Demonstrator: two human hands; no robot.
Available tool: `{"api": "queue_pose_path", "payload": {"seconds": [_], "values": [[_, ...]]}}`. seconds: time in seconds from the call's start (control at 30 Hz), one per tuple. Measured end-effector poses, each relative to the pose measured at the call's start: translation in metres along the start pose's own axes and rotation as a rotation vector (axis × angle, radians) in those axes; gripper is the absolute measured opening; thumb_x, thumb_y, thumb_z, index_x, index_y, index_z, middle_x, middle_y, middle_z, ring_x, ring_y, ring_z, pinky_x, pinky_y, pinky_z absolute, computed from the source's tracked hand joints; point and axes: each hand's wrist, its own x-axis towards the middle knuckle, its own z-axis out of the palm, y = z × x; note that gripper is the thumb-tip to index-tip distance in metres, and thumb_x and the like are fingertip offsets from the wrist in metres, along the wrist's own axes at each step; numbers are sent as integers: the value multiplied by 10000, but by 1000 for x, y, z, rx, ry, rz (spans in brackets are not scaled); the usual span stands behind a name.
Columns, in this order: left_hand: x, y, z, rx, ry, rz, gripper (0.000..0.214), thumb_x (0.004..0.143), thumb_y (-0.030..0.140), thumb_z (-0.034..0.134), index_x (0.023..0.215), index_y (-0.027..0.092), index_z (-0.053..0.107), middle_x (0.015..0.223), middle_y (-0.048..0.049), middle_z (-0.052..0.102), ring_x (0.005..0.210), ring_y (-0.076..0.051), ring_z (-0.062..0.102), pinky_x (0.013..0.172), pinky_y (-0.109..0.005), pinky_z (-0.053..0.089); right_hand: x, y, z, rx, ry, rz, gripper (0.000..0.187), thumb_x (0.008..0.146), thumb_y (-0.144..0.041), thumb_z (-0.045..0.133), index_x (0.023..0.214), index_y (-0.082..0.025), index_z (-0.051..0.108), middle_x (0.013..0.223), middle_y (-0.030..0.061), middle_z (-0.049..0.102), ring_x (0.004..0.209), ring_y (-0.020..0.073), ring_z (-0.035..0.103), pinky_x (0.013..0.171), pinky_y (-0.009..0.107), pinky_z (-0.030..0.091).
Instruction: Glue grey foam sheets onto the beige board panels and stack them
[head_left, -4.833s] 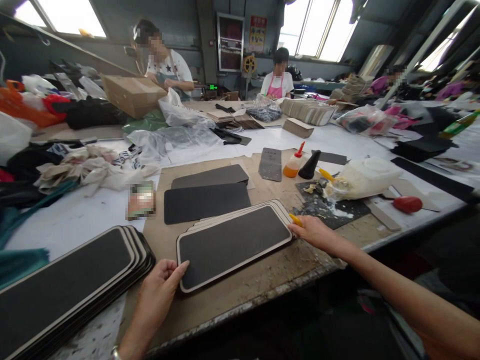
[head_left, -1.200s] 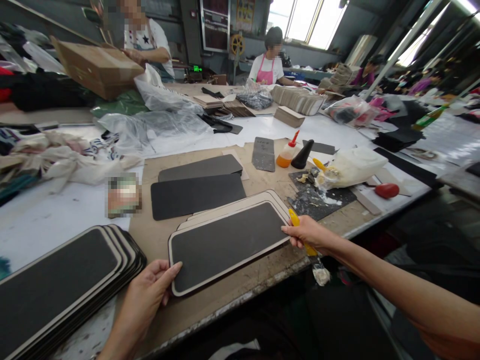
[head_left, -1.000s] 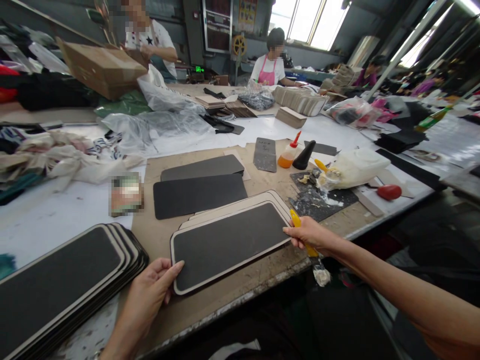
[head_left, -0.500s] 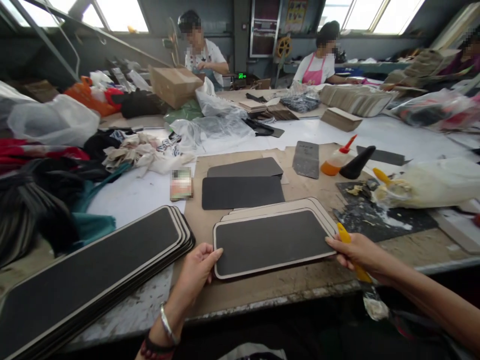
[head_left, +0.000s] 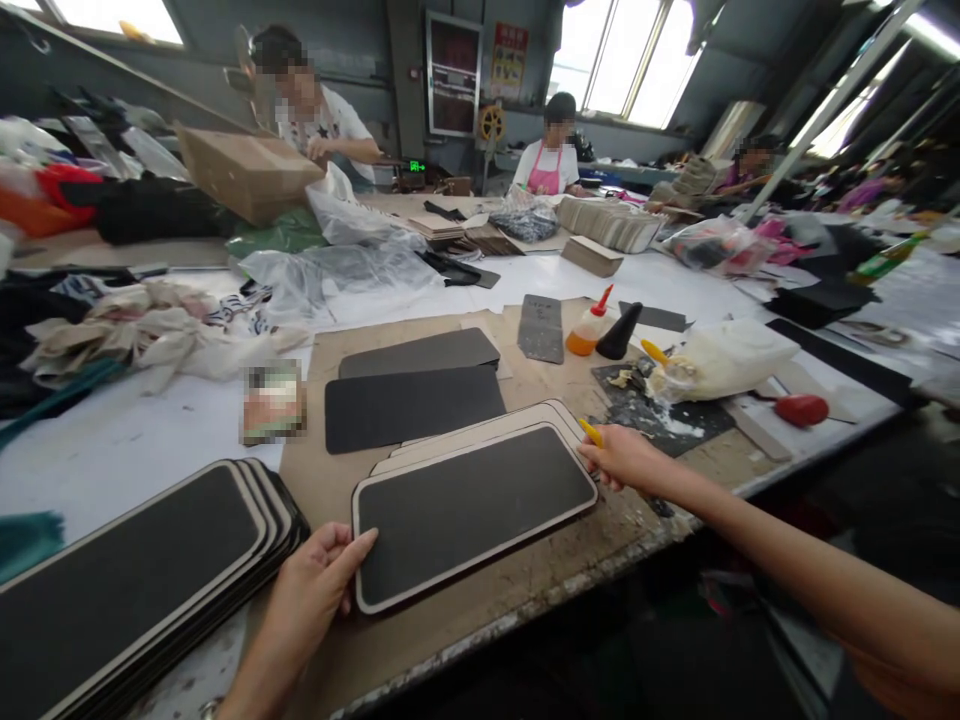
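A dark grey panel (head_left: 472, 515) with a pale border and rounded corners lies on top of similar pale-edged panels, fanned out behind it. My left hand (head_left: 315, 585) grips its left end, thumb on the dark face and fingers curled beneath the edge. At the right end, my right hand (head_left: 622, 460) is closed around a brush with a yellow handle (head_left: 590, 432); the bristle end is hidden. The right fingers are at the edge of the panels, but I cannot tell whether they pinch them. A stack of longer bordered panels (head_left: 142, 570) is at the left.
Flat black (head_left: 416, 408) and grey pieces (head_left: 420, 352) lie behind the panels. Farther right are an orange glue bottle (head_left: 586, 330), a black cone (head_left: 619, 335), a paste-filled plastic container (head_left: 727, 360) and a red-handled tool (head_left: 801, 409). Co-workers sit across the table.
The view has swung right, so everything appears farther left. My right hand has turned, and the brush's bristle end no longer shows. My left hand keeps its grip on the panel.
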Motion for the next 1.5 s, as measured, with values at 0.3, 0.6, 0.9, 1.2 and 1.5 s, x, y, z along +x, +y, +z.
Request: {"api": "queue_pose_path", "payload": {"seconds": [0.3, 0.6, 0.9, 1.2, 1.5], "values": [[-6, -5, 1, -47, 36, 64, 526, 470, 666, 642, 592, 202, 427, 431, 89, 404, 327, -54, 330, 295, -182, 258, 15, -5, 4, -98, -50, -58, 294, 673, -360, 664, 518, -179, 491, 502, 0, 534, 517, 129, 507, 472, 219, 307], [-15, -8, 2, -4, 116, 243, 394, 635, 585, 607, 629, 214, 475, 563, 41, 491, 528, -113, 466, 472, -205, 384, 13, -12, -2, -276, 77, -152, 199, 754, -345, 614, 673, -172, 558, 652, 42, 605, 639, 169, 553, 548, 230, 331], [-18, -11, -2, 295, 284, 411, 299, 707, 535, 547, 767, 247, 599, 666, 27, 581, 621, -138, 533, 603, -209, 405, -4, -138, 10, -364, -26, -795, 205, 866, -269, 465, 948, -237, 650, 929, 32, 561, 764, 138, 549, 618, 211, 343], [-13, -18, 2, 330, 466, 504, 291, 700, 529, 558, 815, 270, 623, 739, 9, 661, 683, -175, 606, 676, -231, 453, 25, -130, 7, -427, -187, -906, 160, 848, -278, 526, 872, -198, 663, 870, 9, 537, 740, 111, 524, 611, 196, 333], [-12, -6, 2, 265, 494, 413, 447, 589, 656, 552, 700, 235, 649, 641, 9, 641, 605, -148, 585, 597, -202, 448, 29, -76, -18, -560, -119, -679, 171, 843, -258, 500, 871, -209, 662, 926, 39, 575, 849, 158, 559, 634, 212, 342]]}}
